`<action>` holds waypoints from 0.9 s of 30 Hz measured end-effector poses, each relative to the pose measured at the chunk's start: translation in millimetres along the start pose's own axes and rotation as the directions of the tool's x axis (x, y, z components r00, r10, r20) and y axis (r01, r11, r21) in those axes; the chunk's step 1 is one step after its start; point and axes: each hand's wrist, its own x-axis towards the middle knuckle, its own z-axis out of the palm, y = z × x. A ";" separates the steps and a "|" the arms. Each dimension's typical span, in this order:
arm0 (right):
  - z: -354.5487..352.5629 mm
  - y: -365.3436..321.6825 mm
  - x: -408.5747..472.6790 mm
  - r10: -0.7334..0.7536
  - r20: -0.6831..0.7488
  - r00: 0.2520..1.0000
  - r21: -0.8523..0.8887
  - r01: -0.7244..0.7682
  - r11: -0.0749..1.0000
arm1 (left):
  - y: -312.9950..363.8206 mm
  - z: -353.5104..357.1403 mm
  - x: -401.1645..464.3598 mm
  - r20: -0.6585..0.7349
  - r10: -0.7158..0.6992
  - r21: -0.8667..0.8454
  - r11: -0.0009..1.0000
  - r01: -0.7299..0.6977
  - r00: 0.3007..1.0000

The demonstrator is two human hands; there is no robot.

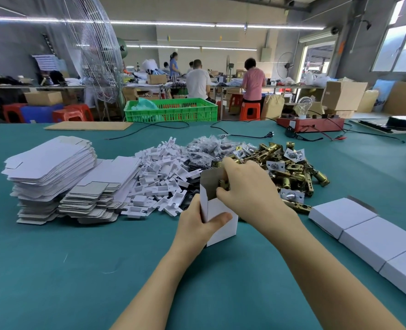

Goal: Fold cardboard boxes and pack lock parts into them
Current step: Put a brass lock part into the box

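Three closed boxes [373,236] lie in a row along the right edge of the surface [78,270], so by my judgement a small part of the work is done. Much is left: a tall stack of flat blanks [51,172] sits toward the left edge, with a lower stack [97,194] just beside it, then a heap of white inserts [163,177], a heap of small bags [209,148] behind that, and a heap of brass latches [292,167] to the right of centre.

One box [221,222] stands upright and open-topped near the middle of the surface. Its outside is white, its inside grey, and its top flap stands up at the back. Left hand [197,225] grips its lower left corner, thumb across the front face. Right hand [247,186] has its fingers curled over the mouth, clamped on a brass latch [223,184] going in; how deep it sits is hidden. I judge this box mid-filling, not yet closed.
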 end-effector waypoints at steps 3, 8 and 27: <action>-3.3 6.7 3.3 0.017 0.057 0.998 0.019 -0.018 1.000 | 1.9 0.1 -1.2 0.002 0.002 -0.022 1.000 -0.002 1.000; -6.7 11.6 3.8 0.017 0.075 0.997 0.068 -0.022 0.997 | 0.7 0.5 -0.3 -0.004 -0.001 -0.032 0.999 0.000 1.000; -20.6 110.5 5.3 0.165 0.658 0.734 0.106 -0.308 0.945 | 0.7 0.0 -2.8 0.008 0.025 -0.098 0.995 -0.024 1.000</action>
